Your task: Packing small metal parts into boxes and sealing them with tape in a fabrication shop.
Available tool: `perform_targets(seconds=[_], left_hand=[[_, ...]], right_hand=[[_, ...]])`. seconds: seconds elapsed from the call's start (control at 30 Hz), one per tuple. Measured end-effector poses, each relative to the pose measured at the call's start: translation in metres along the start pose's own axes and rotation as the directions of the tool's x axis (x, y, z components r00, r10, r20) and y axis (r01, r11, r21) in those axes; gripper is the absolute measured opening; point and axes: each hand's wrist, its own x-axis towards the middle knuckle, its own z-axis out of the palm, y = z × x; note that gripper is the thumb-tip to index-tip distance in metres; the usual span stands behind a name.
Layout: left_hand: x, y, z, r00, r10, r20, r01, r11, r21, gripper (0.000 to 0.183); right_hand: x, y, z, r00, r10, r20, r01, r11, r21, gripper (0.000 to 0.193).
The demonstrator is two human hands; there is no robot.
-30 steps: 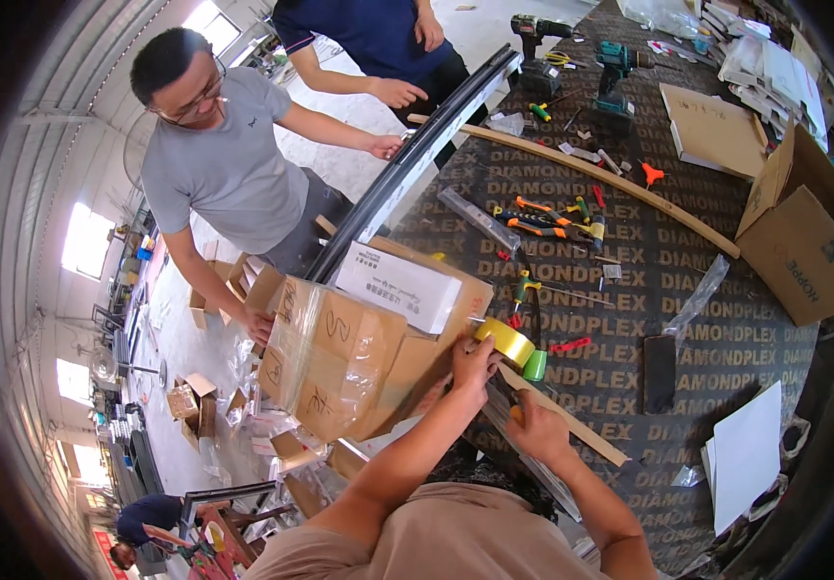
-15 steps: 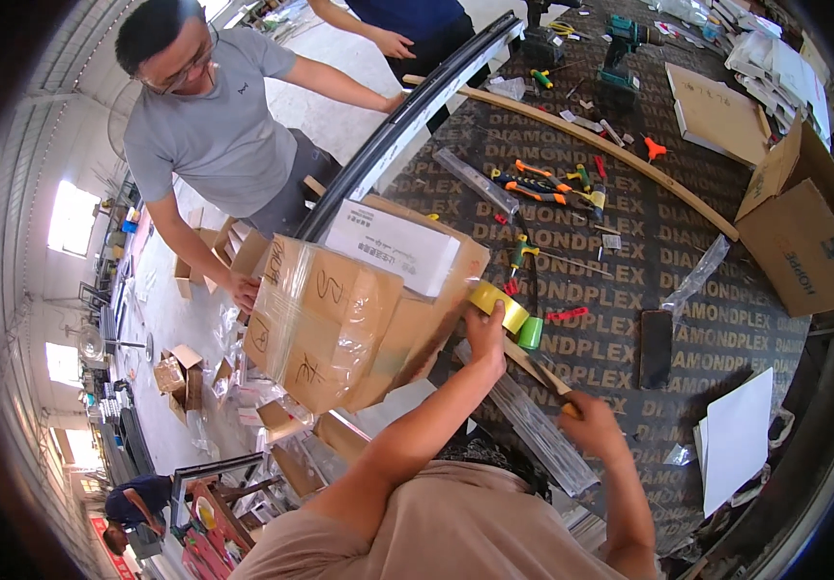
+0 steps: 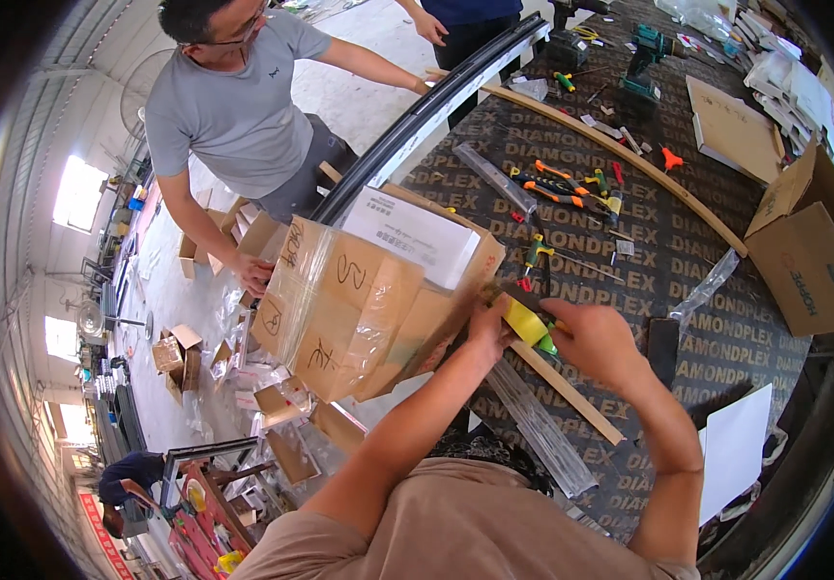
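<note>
My left hand is closed on a roll of yellow tape, beside the near right edge of a cardboard wrap. The cardboard, with clear tape across it, sits at the near end of a long black-and-white frame profile. A white printed packet rests on it. My right hand grips a knife-like tool with a dark flat blade, its blade crossing the tape roll. Below the roll lies a green cylinder, partly hidden by my hands. A wooden strip extends from under them.
Across the profile, a co-worker has one hand on the cardboard and one on the profile. Pliers, a green-handled screwdriver and a long wooden strip lie on the dark table. An open carton stands at right.
My right hand has come up and left with the dark-bladed tool to the yellow tape roll. The roll has tilted in my left hand. The co-worker's head has turned.
</note>
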Motion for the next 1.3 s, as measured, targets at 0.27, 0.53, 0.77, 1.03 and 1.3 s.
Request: perform_targets(seconds=[0.27, 0.53, 0.77, 1.03, 1.3], left_hand=[[-0.018, 0.003, 0.01, 0.991, -0.099, -0.092, 0.091, 0.992, -0.088, 0.025], [0.001, 0.001, 0.002, 0.973, -0.153, -0.173, 0.104, 0.959, -0.265, 0.025], [0.089, -0.048, -0.049, 0.993, 0.062, -0.102, -0.082, 0.975, -0.206, 0.029], [0.1, -0.05, -0.037, 0.978, 0.205, -0.037, -0.204, 0.979, 0.028, 0.024], [0.031, -0.005, -0.011, 0.996, 0.079, -0.045, -0.084, 0.989, -0.121, 0.034]], right_hand=[[0.039, -0.002, 0.01, 0.98, -0.098, 0.176, 0.131, 0.973, -0.189, 0.016], [0.071, -0.017, 0.036, 0.942, 0.021, 0.334, 0.093, 0.942, -0.322, 0.016], [0.087, -0.053, 0.041, 0.898, 0.026, 0.44, 0.186, 0.882, -0.433, 0.014], [0.092, -0.041, 0.062, 0.946, 0.051, 0.32, 0.099, 0.895, -0.436, 0.018], [0.04, -0.004, 0.063, 0.997, 0.068, 0.026, -0.061, 0.974, -0.218, 0.023]])
